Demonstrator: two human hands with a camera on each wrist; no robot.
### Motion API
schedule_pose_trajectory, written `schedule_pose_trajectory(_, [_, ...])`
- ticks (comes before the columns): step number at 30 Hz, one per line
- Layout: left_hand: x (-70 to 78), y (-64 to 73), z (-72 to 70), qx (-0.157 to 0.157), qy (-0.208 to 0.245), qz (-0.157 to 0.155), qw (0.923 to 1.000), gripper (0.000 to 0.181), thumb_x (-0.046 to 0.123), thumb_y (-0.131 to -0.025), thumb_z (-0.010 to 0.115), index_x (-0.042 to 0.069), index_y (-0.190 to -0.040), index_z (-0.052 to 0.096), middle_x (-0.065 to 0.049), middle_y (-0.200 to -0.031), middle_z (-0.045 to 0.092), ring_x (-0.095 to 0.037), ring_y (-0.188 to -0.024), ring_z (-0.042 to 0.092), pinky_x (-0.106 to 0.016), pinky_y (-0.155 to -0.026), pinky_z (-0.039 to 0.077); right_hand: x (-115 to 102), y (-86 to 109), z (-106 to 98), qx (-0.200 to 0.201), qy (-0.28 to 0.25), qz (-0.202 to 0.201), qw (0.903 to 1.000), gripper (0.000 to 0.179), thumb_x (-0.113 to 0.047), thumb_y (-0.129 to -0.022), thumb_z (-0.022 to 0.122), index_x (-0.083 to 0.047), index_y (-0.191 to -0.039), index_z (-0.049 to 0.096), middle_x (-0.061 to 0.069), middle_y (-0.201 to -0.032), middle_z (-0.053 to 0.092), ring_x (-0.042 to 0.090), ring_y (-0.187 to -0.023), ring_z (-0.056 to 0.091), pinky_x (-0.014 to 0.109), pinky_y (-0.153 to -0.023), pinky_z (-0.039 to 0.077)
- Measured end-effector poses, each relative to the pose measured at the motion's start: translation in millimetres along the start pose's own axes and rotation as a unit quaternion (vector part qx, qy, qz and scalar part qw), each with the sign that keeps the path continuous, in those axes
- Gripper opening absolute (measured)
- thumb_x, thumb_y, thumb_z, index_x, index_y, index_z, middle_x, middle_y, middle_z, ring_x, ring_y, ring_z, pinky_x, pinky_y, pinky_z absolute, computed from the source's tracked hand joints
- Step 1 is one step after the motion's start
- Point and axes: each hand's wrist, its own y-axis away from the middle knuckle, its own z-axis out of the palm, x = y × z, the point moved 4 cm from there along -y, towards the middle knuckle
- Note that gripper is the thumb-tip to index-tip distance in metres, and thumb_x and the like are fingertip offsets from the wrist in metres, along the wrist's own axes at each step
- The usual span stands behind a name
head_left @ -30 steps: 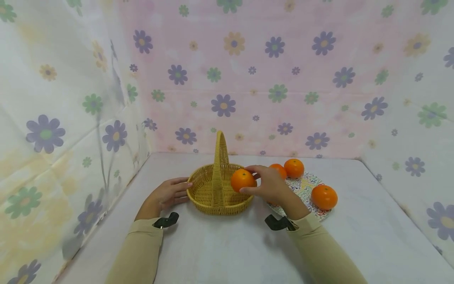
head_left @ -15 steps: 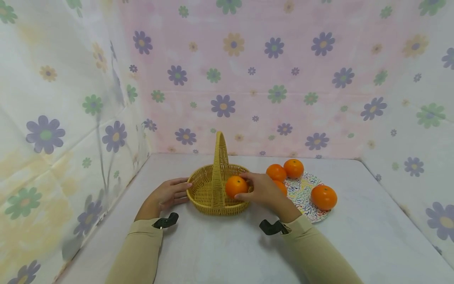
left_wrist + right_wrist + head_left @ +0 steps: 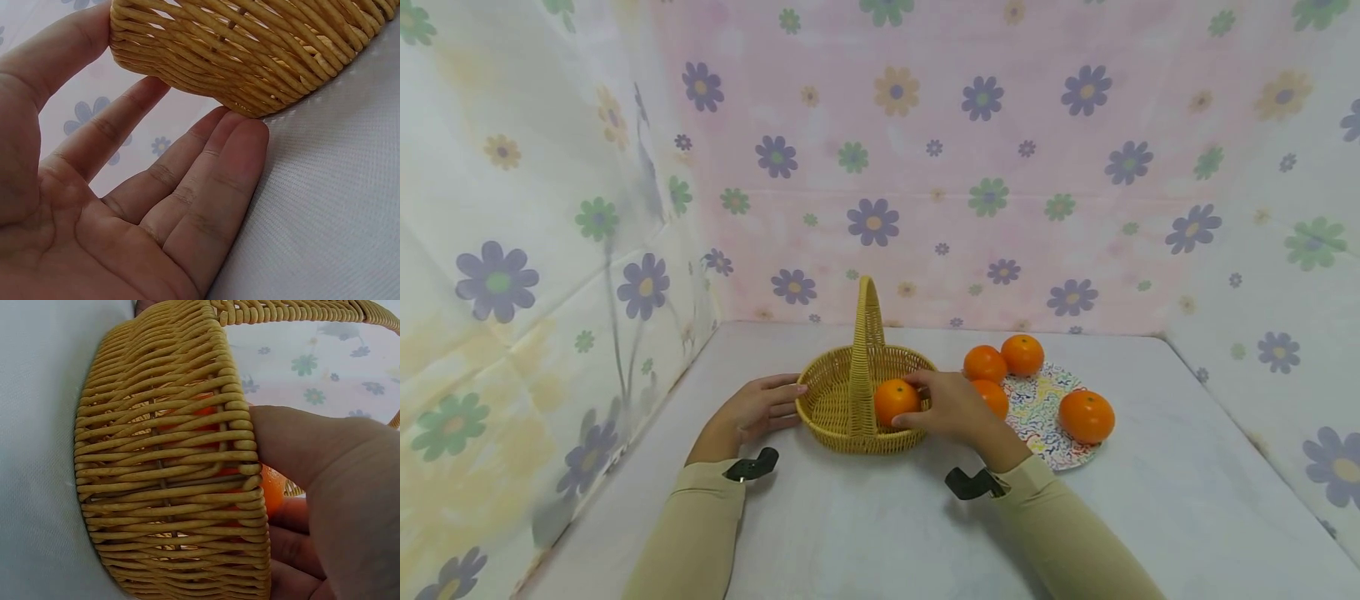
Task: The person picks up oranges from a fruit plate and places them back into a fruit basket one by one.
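A yellow wicker basket (image 3: 831, 404) with a tall arched handle stands upright on the table. My right hand (image 3: 951, 408) reaches over its right rim and holds an orange (image 3: 895, 402) low inside, right of the handle. In the right wrist view, that orange (image 3: 273, 487) shows behind the basket wall (image 3: 169, 469), partly hidden by the weave and the thumb. At the basket's left end, my left hand (image 3: 763, 408) touches the outside with fairly straight fingers. The left wrist view has this hand's fingertips (image 3: 244, 147) against the basket's lower wall.
To the right lies a round plate (image 3: 1037, 417) with a colourful speckled pattern. Several oranges sit on or by it, one (image 3: 1086, 417) at its right side and another (image 3: 1022, 356) at the back. Flowered cloth walls (image 3: 925, 208) enclose the white table (image 3: 865, 525).
My right hand has moved left and down with the orange, from above the basket's right rim to low inside. The left hand and the basket have stayed in place.
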Motion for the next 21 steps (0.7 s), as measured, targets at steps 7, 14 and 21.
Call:
schedule_pose_trajectory(7, [1.0, 2.2, 1.3, -0.002, 0.004, 0.003, 1.0, 0.072, 0.031, -0.094, 0.078, 0.008, -0.154, 0.046, -0.011, -0.139, 0.066, -0.023, -0.115, 0.072, -0.042, -0.1, 0.059, -0.2, -0.6, 1.9, -0.004, 0.007, -0.004, 1.0, 0.071, -0.054, -0.082, 0.085, -0.016, -0.138, 0.065, -0.003, -0.12, 0.073, 0.01, -0.098, 0.064, 0.034, -0.092, 0.059])
schedule_pose_trajectory(14, [-0.1, 1.5, 0.9, -0.002, 0.009, 0.003, 1.0, 0.072, 0.03, -0.094, 0.078, 0.008, -0.154, 0.045, -0.011, -0.138, 0.067, -0.023, -0.116, 0.071, -0.043, -0.102, 0.058, 0.0, -0.6, 2.9, -0.015, 0.008, 0.001, 0.9999, 0.068, -0.053, -0.083, 0.084, -0.016, -0.137, 0.065, -0.002, -0.12, 0.073, 0.012, -0.096, 0.063, 0.035, -0.093, 0.059])
schedule_pose_trajectory(21, [0.5, 1.8, 0.8, -0.003, 0.01, 0.002, 0.9999, 0.071, 0.028, -0.096, 0.077, 0.007, -0.155, 0.045, -0.011, -0.138, 0.067, -0.024, -0.116, 0.071, -0.043, -0.101, 0.058, -3.8, 1.0, 1.9, -0.021, 0.0, 0.01, 0.9997, 0.063, -0.05, -0.084, 0.084, -0.016, -0.135, 0.067, -0.003, -0.117, 0.073, 0.013, -0.096, 0.063, 0.035, -0.092, 0.059])
